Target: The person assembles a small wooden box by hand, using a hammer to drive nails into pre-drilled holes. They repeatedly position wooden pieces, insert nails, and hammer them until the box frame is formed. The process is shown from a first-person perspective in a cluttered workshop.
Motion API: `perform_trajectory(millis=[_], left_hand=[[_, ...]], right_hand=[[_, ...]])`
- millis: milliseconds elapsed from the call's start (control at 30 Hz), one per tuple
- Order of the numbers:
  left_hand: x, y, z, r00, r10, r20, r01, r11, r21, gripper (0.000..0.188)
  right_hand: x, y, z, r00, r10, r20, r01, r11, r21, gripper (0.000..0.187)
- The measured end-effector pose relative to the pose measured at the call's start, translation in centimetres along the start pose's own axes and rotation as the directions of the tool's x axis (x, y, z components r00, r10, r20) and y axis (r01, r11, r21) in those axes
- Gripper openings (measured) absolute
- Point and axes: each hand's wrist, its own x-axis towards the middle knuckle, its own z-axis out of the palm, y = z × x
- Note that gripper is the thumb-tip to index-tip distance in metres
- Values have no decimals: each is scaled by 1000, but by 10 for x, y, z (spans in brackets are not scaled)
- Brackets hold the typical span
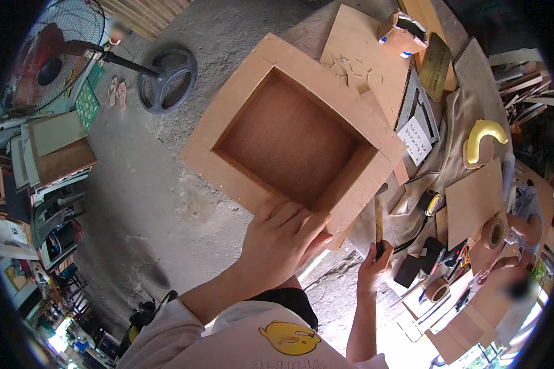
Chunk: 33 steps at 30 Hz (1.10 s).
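Note:
A shallow square wooden box (231, 126) with a wide flat rim and a recessed brown bottom is tilted in front of me. My left hand (283, 240) is closed over its near rim, the fingers reaching to the inner edge. To the right of the box, my right hand (373, 269) is wrapped round the dark grip of what looks like a hammer (378, 221). Its brownish shaft points away from me, and a dark end shows close to the box's right corner. A thin board (369, 58) with scattered small slivers lies beyond the box.
On the right bench are a tape measure (429, 202), a yellow curved object (486, 135), tape rolls (437, 289) and a torn carton (403, 34). Another person (526, 230) is at the far right. A standing fan (49, 71) and stacked boards (55, 141) are left.

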Motion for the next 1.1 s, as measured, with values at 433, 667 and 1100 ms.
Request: perform_trajectory(millis=[433,667,1100], left_hand=[[67,-16,-16,900,33,435,35,988,-148,34],[70,-18,-16,886,53,461,28,986,-165,33],[68,-22,-17,844,118,523,-33,985,-170,36]], right_hand=[[255,-111,8,961,-274,-47,276,924,265,8],[370,-164,78,719,-686,110,640,716,279,13],[383,-184,105,702,-672,236,649,740,178,8]])
